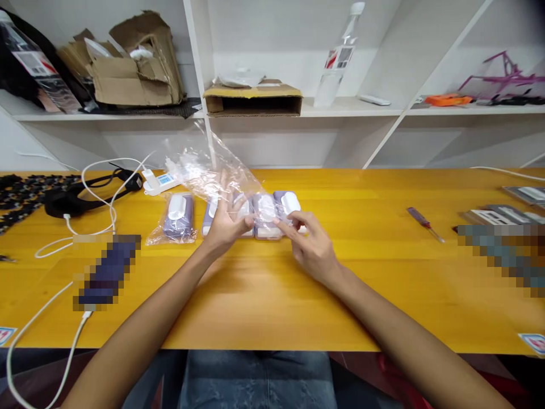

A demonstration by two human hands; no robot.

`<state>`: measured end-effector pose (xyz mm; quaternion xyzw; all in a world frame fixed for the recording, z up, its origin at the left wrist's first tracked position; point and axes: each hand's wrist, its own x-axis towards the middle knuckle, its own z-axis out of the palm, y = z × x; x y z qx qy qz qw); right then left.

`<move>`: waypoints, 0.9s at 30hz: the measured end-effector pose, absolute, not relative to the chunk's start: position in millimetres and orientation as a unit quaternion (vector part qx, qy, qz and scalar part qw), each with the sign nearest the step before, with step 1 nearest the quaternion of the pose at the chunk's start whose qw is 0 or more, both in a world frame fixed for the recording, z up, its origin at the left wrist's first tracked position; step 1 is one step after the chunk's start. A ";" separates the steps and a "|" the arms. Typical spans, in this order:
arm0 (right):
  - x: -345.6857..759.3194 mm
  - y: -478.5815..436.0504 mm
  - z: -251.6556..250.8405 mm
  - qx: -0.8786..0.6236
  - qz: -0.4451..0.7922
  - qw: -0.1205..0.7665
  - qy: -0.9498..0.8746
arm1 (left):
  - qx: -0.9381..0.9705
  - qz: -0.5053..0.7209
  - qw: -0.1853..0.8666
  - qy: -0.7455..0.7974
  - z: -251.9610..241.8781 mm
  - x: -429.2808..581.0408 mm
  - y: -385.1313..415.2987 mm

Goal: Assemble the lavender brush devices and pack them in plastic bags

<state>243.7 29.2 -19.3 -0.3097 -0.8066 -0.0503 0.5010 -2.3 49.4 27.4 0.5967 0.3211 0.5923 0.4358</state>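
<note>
Tabletop (264, 307): yellow, glossy; the person sits at its near edge, forearms reaching across.
Right hand (317, 250): forefinger reaching to the lower edge of a clear bag (204, 170), other fingers curled; from where I stand, cannot tell whether they pinch it.
Left hand (226, 226): fingers spread and raised, thumb out to the side, plastic about the fingertips; inside or behind it, cannot tell.
Loose devices (290, 203): four, purple and white, in a row just beyond the hands, partly under the plastic. Judged hard-shelled, smooth, of modest weight; take by the two long sides, off the white raised part.
Wrapped device (179, 213): same kind, in clear film, apart at the row's left. Film probably slides; grip firmly through to the body.
Bag: over the row, slanting up and back. Judged very light, limp, slippery, easily torn; hold by the mouth's rim, one layer per hand.
Shelf (272, 136): white, behind; bears a bottle (336, 62).
</note>
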 end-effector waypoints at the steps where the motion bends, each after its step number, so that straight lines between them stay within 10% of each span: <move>1: 243.2 29.9 -21.6 -0.304 -0.062 0.481 -0.820 | 0.595 0.581 0.463 0.307 28.6 0.2 46.0; 8: 235.1 22.5 -20.3 -0.235 -0.043 0.462 -0.854 | 0.545 0.566 0.541 0.300 29.2 -3.9 46.6; 17: 245.6 9.6 8.6 -0.380 -0.052 0.652 -0.655 | 0.695 0.230 0.616 0.292 39.3 -33.4 53.9; 27: 270.2 40.3 12.1 -0.429 0.438 0.562 -0.555 | 0.770 0.066 0.566 0.286 44.7 -58.4 62.6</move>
